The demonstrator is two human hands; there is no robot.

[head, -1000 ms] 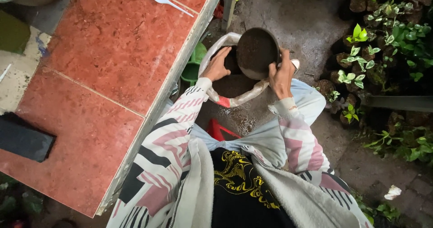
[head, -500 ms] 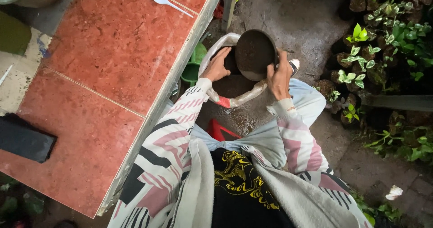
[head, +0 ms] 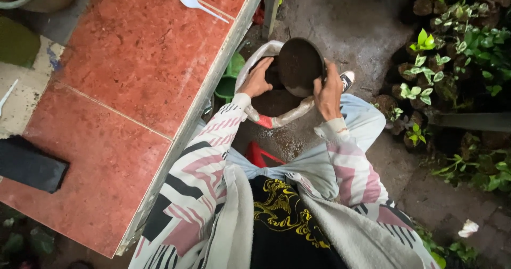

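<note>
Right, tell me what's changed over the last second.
Almost nothing. The left hand and right hand still hold the dark pot over the sack of soil; the pot may have tipped slightly. The spoon stays on the red table.

Outdoor home garden or small nursery corner. Rough, damp concrete ground (head: 356,19) scattered with soil. Many small potted seedlings (head: 452,40) crowd the ground to the right. Red tiled tabletop (head: 133,88) with a pale concrete edge along its right side; white plastic spoon (head: 194,3) near its far edge. Open sack of dark soil (head: 271,106) just off the tabletop's right edge.
</note>
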